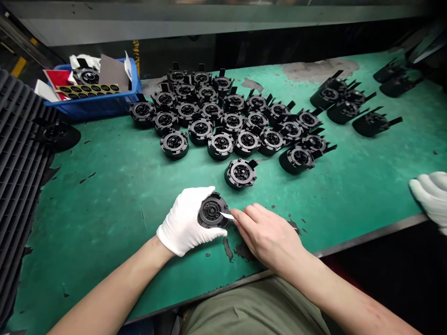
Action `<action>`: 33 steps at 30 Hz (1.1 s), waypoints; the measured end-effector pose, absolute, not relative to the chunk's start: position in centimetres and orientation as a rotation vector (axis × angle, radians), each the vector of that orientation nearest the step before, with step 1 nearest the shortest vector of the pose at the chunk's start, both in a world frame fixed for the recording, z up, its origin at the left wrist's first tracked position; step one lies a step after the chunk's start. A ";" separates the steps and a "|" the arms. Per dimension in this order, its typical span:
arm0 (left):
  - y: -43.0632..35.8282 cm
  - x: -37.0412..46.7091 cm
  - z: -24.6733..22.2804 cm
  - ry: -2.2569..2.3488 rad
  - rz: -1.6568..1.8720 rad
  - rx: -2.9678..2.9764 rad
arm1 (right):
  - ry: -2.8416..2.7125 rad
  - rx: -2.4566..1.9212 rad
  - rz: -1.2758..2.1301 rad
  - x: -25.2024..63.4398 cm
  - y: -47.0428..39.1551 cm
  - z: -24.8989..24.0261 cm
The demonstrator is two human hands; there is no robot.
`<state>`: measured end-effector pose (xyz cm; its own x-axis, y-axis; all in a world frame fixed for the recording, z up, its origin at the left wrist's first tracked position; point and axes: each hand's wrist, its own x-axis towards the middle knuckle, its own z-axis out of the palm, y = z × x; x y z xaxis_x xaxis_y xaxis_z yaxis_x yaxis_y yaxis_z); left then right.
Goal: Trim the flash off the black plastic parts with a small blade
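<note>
My left hand, in a white glove, grips a round black plastic part by its side, thumb and fingers curved round it. The part's ribbed face, with a hub at its middle, is turned up towards me. My bare right hand is closed on a small knife. Its pale, pointed blade reaches over the right side of the part's face; the handle is mostly hidden in the fingers. Just beyond my hands a similar black part stands on the green table.
Many similar black parts stand in a cluster farther back, with more at the far right. A blue bin with papers and stickers stands back left, beside a ribbed dark panel. At the right edge is a white glove.
</note>
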<state>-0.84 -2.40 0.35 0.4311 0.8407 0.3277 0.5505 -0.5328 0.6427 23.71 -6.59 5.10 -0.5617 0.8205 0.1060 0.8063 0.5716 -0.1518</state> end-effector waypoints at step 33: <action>-2.5 -0.7 -0.3 1.224 0.883 2.145 | -2.619 -1.460 -0.092 23.1 -6.8 5.2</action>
